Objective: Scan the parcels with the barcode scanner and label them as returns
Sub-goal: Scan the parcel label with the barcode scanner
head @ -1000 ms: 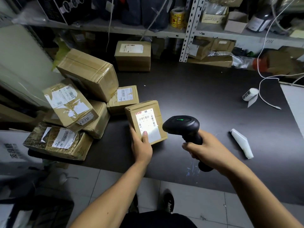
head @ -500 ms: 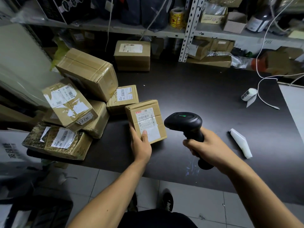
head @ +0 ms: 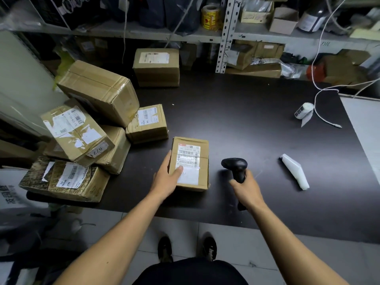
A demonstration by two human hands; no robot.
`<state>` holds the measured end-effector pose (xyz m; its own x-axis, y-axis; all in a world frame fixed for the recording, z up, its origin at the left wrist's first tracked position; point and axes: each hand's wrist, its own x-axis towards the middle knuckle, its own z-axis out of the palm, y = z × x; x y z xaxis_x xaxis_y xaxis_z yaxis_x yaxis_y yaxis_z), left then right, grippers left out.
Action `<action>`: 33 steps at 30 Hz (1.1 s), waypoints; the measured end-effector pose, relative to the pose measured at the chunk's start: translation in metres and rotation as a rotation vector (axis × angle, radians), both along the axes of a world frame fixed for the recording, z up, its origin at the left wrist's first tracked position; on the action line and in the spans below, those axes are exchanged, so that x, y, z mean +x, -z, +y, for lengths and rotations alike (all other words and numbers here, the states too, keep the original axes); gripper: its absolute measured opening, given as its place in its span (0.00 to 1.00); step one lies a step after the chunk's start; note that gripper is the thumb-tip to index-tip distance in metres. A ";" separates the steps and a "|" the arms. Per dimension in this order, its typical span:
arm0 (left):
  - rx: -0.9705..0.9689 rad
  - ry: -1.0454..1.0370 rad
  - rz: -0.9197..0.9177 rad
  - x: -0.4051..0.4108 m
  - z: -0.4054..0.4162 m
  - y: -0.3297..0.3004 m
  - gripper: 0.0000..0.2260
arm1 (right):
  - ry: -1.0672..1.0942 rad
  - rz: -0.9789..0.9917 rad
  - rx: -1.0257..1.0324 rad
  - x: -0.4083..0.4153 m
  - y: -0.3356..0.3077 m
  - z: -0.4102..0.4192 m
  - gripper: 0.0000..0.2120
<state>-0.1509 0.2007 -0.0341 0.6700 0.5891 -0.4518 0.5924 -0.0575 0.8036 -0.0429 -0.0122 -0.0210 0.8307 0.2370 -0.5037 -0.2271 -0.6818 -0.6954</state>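
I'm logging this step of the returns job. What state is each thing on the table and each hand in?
Small parcel: flat on the table, label up.
Left hand: grips the small parcel.
Scanner: held upright.
Right hand: grips the scanner's handle.
Label roll: lying on its side, end loose.
Parcel pile: stacked, tilted.

Labelled brown parcel [head: 191, 163] lies flat on the table, black scanner [head: 236, 168] beside it.

- The person's left hand [head: 167, 180] is resting on the near left edge of a parcel [head: 191, 163], thumb lying across its top label.
- The right hand [head: 246, 189] is gripping the handle of a barcode scanner [head: 236, 168], fingers curled round it.
- Both bare forearms are reaching forward.
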 end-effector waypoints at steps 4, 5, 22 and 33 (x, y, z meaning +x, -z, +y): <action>0.011 0.071 0.014 -0.005 -0.004 -0.007 0.30 | 0.076 0.018 -0.004 -0.006 0.018 0.005 0.18; 0.036 0.081 0.009 -0.005 -0.005 -0.010 0.31 | 0.093 0.025 -0.005 -0.007 0.020 0.006 0.18; 0.635 0.371 0.056 0.008 -0.010 -0.024 0.29 | 0.171 0.031 0.004 -0.014 0.027 -0.003 0.31; 0.543 0.626 -0.215 0.108 -0.140 -0.029 0.16 | 0.452 -0.396 -0.031 0.078 0.025 -0.127 0.19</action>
